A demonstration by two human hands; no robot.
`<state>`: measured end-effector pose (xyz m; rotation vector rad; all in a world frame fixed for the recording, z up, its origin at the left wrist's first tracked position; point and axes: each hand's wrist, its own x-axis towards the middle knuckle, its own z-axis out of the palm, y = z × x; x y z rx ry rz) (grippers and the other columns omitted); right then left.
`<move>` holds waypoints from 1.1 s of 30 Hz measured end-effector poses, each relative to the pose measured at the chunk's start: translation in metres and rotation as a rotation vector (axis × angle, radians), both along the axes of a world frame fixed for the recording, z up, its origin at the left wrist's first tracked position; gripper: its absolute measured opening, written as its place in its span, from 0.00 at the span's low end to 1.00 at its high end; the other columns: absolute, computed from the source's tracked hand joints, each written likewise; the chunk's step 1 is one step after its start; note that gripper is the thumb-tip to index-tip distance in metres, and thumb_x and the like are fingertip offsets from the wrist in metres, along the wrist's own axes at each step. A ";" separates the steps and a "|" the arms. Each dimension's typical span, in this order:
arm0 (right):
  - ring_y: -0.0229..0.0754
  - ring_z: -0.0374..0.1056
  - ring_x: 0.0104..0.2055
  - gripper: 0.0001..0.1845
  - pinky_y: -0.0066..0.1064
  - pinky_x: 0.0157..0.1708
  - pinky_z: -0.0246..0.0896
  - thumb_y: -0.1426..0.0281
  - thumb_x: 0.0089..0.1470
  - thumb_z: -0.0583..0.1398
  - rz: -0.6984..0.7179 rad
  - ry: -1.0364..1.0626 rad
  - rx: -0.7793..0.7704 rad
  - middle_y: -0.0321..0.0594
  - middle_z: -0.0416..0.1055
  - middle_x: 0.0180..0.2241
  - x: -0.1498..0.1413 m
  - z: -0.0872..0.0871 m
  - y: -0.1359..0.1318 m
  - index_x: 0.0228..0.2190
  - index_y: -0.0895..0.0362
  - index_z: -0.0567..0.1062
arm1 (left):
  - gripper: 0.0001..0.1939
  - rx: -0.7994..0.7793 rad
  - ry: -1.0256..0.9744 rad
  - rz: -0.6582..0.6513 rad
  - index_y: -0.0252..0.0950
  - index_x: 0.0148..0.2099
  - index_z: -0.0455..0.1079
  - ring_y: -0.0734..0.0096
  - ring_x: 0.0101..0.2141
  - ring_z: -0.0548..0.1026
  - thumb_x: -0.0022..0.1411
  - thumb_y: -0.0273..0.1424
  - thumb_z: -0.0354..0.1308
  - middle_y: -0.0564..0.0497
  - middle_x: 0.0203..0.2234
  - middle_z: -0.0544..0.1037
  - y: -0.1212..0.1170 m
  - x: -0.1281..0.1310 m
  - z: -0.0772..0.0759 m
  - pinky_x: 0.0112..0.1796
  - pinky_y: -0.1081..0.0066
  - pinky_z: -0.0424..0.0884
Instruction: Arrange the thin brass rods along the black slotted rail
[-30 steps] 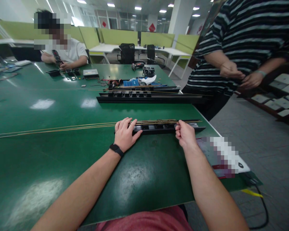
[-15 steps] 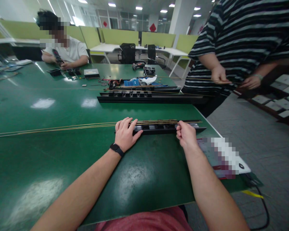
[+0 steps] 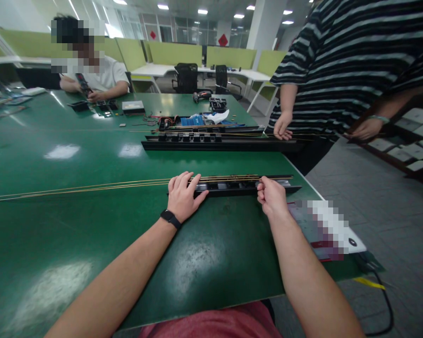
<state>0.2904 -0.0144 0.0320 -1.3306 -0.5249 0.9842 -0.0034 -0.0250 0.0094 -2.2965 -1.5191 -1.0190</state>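
My left hand (image 3: pixel 184 195) lies with fingers spread over a black channel-shaped rail (image 3: pixel 232 191) and the thin gold-coloured rods (image 3: pixel 141 183) along it. The rods run from the rail far out to the left across the table. At the rail's right part, my right hand (image 3: pixel 272 195) is closed, thumb and forefinger pinched at the rods' right portion. The exact grip is hidden by the fingers. Small dark pieces sit inside the rail between my hands.
Beyond lies a longer black rail (image 3: pixel 211 144), with a blue packet (image 3: pixel 193 120) and a power drill (image 3: pixel 201 96) farther back. A laptop (image 3: pixel 317 230) is at the right table edge. A person in stripes (image 3: pixel 345 61) stands right; another person (image 3: pixel 102 77) sits far left.
My hands stay in place on the rail and rods. The standing person's hands have moved apart, one down to the left near the long rail, the other slightly lower.
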 end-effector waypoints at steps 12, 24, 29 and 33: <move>0.28 0.52 0.10 0.12 0.18 0.07 0.37 0.65 0.55 0.66 0.056 -0.006 0.024 0.31 0.67 0.18 -0.001 -0.001 -0.001 0.27 0.56 0.69 | 0.26 0.014 0.000 0.002 0.41 0.63 0.70 0.49 0.62 0.67 0.67 0.46 0.59 0.40 0.59 0.73 0.001 0.001 -0.001 0.63 0.51 0.56; 0.28 0.53 0.10 0.11 0.18 0.07 0.38 0.66 0.54 0.66 0.057 -0.014 0.009 0.31 0.67 0.18 -0.001 -0.001 -0.001 0.28 0.57 0.70 | 0.26 0.029 0.006 0.003 0.41 0.62 0.70 0.49 0.63 0.67 0.67 0.46 0.59 0.40 0.59 0.74 0.001 0.001 -0.002 0.63 0.50 0.57; 0.29 0.53 0.11 0.10 0.18 0.07 0.38 0.65 0.56 0.65 0.026 0.000 -0.002 0.31 0.67 0.18 -0.002 0.001 -0.002 0.29 0.57 0.71 | 0.27 0.027 0.013 0.004 0.39 0.63 0.70 0.49 0.63 0.67 0.68 0.47 0.58 0.39 0.59 0.74 0.001 0.001 -0.002 0.63 0.50 0.56; 0.29 0.53 0.11 0.09 0.18 0.08 0.38 0.66 0.55 0.65 0.015 -0.004 0.002 0.31 0.67 0.18 -0.002 0.001 -0.001 0.29 0.57 0.71 | 0.27 0.031 0.015 0.008 0.40 0.63 0.70 0.49 0.63 0.67 0.68 0.47 0.58 0.39 0.59 0.73 0.002 0.001 -0.002 0.63 0.50 0.56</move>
